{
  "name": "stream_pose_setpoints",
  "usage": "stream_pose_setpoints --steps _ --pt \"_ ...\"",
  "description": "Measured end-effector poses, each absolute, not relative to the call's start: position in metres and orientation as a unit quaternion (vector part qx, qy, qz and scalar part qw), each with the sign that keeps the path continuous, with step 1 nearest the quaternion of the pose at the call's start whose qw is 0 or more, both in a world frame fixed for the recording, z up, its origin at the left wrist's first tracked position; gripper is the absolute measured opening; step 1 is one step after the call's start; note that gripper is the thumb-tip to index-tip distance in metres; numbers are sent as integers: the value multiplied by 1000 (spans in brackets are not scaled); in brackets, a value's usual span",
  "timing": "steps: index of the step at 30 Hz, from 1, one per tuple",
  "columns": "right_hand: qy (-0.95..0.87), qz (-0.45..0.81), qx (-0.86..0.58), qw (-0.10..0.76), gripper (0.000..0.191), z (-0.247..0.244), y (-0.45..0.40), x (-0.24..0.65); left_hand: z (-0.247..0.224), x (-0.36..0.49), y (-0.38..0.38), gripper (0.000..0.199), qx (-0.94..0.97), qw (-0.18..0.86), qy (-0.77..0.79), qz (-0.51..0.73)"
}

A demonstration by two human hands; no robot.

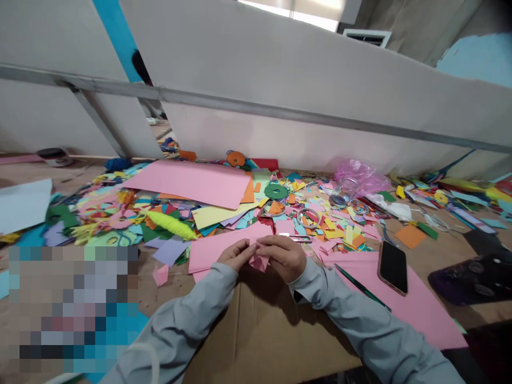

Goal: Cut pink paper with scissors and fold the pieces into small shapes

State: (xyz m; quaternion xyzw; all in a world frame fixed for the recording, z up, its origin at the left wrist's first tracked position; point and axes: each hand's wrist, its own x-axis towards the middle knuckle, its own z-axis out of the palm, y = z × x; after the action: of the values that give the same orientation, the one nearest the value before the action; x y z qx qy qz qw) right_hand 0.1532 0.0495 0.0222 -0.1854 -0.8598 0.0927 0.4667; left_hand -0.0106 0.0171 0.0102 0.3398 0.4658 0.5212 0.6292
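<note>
Between my two hands is a small piece of folded pink paper point(259, 262), its lower part showing pointed creases. My left hand point(237, 254) pinches it from the left, and my right hand point(286, 257) has its fingers bent over it from the right. The fingertips meet at the top of the paper and hide part of it. Both hands are above the near edge of a sheet of pink paper point(216, 246) and a brown cardboard piece point(256, 341). Another small folded pink piece point(160, 274) lies to the left of my left hand.
Colored paper scraps point(336, 224) cover the middle of the table. A large pink sheet point(196, 181) lies on the pile behind my hands. On the right are a phone point(392, 268), a dark green pen point(360, 286) and a pink plastic bag point(358, 177). A white wall panel point(280, 133) stands behind.
</note>
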Motion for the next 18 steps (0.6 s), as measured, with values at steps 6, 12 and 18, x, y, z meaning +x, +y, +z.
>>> stream_pose_setpoints --steps 6,12,18 --pt "-860 190 -177 440 18 26 52 152 9 -19 22 45 297 648 449 538" --pt "-849 242 -174 437 18 28 58 156 2 -19 25 42 322 632 438 553" --pt "-844 271 -186 423 16 22 58 156 -1 -19 24 42 363 597 461 547"
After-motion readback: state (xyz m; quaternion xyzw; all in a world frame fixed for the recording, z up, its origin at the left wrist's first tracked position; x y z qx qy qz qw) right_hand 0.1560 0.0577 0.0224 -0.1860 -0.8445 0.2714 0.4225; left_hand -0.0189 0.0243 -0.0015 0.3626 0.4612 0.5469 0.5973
